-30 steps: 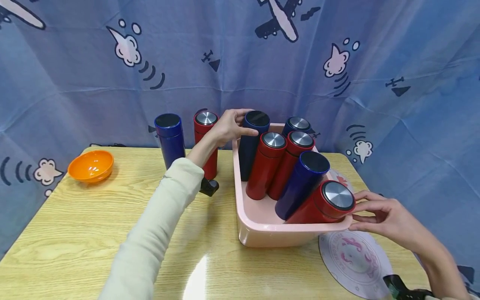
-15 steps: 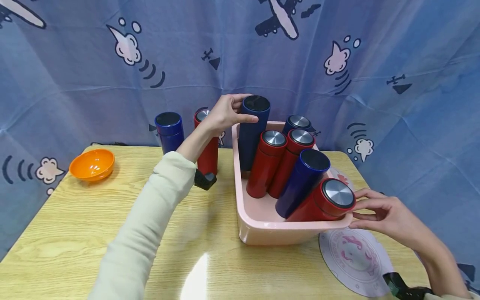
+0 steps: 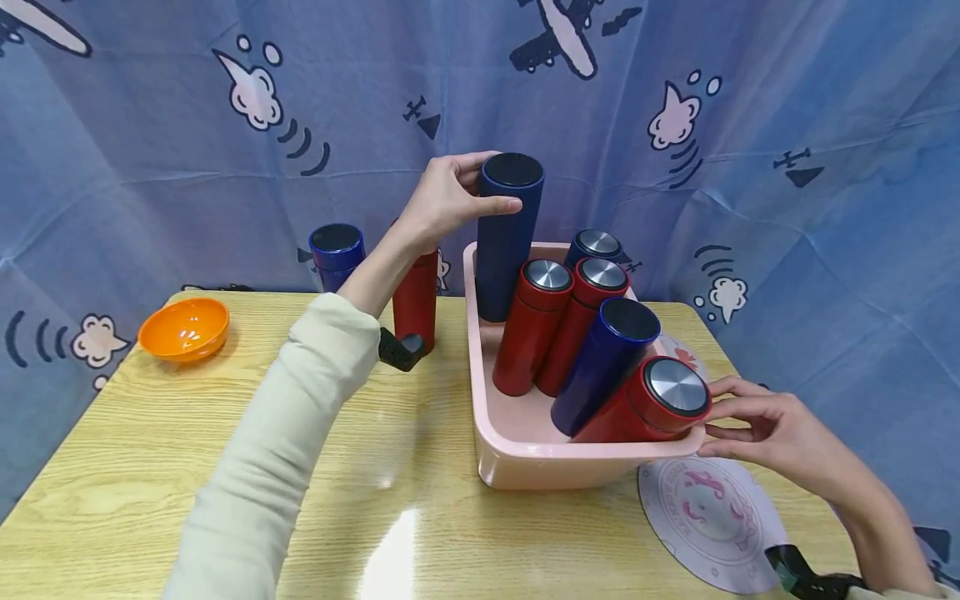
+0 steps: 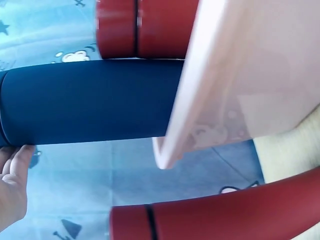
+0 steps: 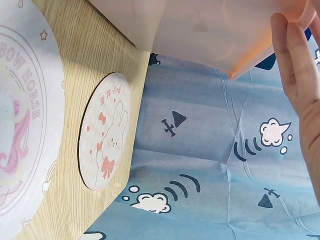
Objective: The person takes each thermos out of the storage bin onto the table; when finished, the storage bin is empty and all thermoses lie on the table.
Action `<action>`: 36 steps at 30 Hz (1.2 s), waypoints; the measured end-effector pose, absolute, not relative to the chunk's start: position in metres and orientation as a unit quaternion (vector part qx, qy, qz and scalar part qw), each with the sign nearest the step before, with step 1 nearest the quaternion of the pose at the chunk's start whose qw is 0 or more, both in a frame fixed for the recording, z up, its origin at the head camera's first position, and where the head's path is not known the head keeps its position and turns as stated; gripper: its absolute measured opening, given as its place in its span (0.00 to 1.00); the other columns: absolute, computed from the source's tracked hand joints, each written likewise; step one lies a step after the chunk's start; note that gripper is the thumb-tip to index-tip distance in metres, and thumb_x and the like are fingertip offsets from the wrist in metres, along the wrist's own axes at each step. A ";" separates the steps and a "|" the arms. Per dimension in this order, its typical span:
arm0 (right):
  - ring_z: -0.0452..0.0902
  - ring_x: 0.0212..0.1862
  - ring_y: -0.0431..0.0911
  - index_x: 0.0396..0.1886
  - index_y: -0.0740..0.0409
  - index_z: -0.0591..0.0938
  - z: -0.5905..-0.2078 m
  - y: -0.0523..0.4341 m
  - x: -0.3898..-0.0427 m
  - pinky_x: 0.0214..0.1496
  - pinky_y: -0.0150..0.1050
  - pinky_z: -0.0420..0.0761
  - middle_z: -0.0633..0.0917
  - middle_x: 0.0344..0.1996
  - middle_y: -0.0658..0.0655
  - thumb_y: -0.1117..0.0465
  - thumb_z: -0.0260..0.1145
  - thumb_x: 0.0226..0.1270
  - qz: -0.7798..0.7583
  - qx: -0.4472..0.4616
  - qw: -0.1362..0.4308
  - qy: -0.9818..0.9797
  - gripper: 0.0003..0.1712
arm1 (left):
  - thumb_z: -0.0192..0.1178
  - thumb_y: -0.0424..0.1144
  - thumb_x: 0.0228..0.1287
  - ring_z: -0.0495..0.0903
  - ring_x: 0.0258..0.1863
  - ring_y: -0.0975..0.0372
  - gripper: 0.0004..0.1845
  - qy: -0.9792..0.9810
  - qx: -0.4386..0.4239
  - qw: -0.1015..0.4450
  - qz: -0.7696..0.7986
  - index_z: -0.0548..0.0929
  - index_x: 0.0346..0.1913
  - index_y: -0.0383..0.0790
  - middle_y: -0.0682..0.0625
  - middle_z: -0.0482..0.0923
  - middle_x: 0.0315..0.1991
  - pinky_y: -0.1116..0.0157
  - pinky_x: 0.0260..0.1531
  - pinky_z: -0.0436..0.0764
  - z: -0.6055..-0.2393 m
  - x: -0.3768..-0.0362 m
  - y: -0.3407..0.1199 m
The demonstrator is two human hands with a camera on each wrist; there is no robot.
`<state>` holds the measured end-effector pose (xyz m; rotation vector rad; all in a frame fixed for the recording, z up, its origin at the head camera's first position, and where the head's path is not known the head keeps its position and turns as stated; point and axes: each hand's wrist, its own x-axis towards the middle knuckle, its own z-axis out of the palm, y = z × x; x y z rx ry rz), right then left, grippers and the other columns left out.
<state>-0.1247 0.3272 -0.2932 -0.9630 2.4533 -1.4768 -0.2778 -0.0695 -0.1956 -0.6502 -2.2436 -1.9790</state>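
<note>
In the head view my left hand (image 3: 446, 198) grips a dark blue thermos flask (image 3: 512, 229) near its black top. The flask stands upright at the back left of a pink plastic bin (image 3: 592, 471), its base raised but lower than the rim. In the left wrist view, part of the hand (image 4: 14, 187) shows under the blue flask (image 4: 95, 102). My right hand (image 3: 765, 425) holds the bin's front right rim, beside a tilted red flask (image 3: 633, 408). Still in the bin are red flasks (image 3: 531, 333), a shiny blue one (image 3: 603, 367) and another blue one (image 3: 597, 244).
Left of the bin, a red flask (image 3: 416, 300) and a shiny blue flask (image 3: 337, 254) stand on the wooden table (image 3: 97, 467), partly behind my left arm. An orange bowl (image 3: 183, 329) sits farther left. Round printed mats (image 3: 712, 525) lie right of the bin. A blue curtain (image 3: 375, 100) hangs behind.
My left hand has lifted the dark blue flask upward, from deep in the bin to well above the neighbouring flasks. My right hand has stayed at the rim.
</note>
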 end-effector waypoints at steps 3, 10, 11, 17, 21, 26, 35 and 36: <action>0.76 0.46 0.36 0.45 0.70 0.84 -0.293 0.327 -0.125 0.34 0.31 0.83 0.79 0.50 0.47 0.86 0.66 0.48 -0.491 -0.320 0.061 0.808 0.22 | 0.72 0.31 0.52 0.83 0.47 0.61 0.31 -0.720 -0.218 0.056 -0.657 0.77 0.61 0.38 0.45 0.83 0.49 0.68 0.53 0.77 -0.187 -0.275 -0.071; 0.76 0.47 0.36 0.45 0.71 0.83 -0.294 0.328 -0.125 0.35 0.31 0.83 0.79 0.50 0.48 0.87 0.65 0.49 -0.506 -0.325 0.064 0.797 0.22 | 0.72 0.32 0.52 0.83 0.48 0.61 0.29 -0.712 -0.225 0.087 -0.659 0.78 0.60 0.38 0.45 0.83 0.49 0.68 0.55 0.75 -0.171 -0.267 -0.076; 0.76 0.47 0.36 0.45 0.71 0.83 -0.294 0.328 -0.125 0.35 0.31 0.83 0.79 0.51 0.48 0.86 0.65 0.49 -0.506 -0.323 0.065 0.797 0.22 | 0.72 0.31 0.52 0.83 0.48 0.60 0.29 -0.709 -0.224 0.092 -0.662 0.78 0.60 0.37 0.45 0.83 0.49 0.68 0.55 0.75 -0.169 -0.266 -0.076; 0.75 0.48 0.36 0.45 0.70 0.84 -0.294 0.328 -0.125 0.34 0.31 0.83 0.78 0.51 0.47 0.86 0.65 0.49 -0.492 -0.313 0.060 0.810 0.21 | 0.71 0.30 0.52 0.82 0.51 0.60 0.30 -0.689 -0.227 0.119 -0.678 0.77 0.61 0.36 0.44 0.82 0.52 0.69 0.56 0.75 -0.159 -0.259 -0.080; 0.73 0.51 0.35 0.45 0.70 0.84 -0.294 0.329 -0.125 0.34 0.32 0.83 0.78 0.51 0.47 0.86 0.65 0.49 -0.485 -0.312 0.057 0.815 0.21 | 0.71 0.29 0.53 0.81 0.52 0.60 0.29 -0.674 -0.239 0.138 -0.685 0.77 0.61 0.35 0.44 0.82 0.52 0.68 0.57 0.74 -0.150 -0.254 -0.084; 0.72 0.51 0.35 0.44 0.70 0.84 -0.293 0.328 -0.124 0.31 0.31 0.83 0.78 0.51 0.46 0.85 0.65 0.50 -0.475 -0.313 0.050 0.821 0.21 | 0.69 0.32 0.55 0.80 0.52 0.61 0.27 -0.676 -0.238 0.161 -0.678 0.78 0.60 0.37 0.46 0.82 0.51 0.67 0.62 0.68 -0.139 -0.245 -0.090; 0.72 0.51 0.35 0.45 0.70 0.84 -0.294 0.327 -0.124 0.34 0.32 0.84 0.78 0.50 0.47 0.85 0.66 0.50 -0.479 -0.307 0.052 0.821 0.21 | 0.67 0.32 0.55 0.82 0.49 0.59 0.25 -0.661 -0.245 0.152 -0.692 0.80 0.58 0.37 0.46 0.84 0.47 0.65 0.59 0.73 -0.134 -0.231 -0.100; 0.72 0.51 0.35 0.45 0.70 0.84 -0.294 0.327 -0.124 0.34 0.32 0.84 0.78 0.50 0.46 0.85 0.66 0.50 -0.477 -0.306 0.052 0.822 0.21 | 0.67 0.32 0.56 0.81 0.49 0.58 0.25 -0.662 -0.245 0.151 -0.692 0.80 0.58 0.37 0.46 0.84 0.46 0.64 0.59 0.73 -0.133 -0.230 -0.101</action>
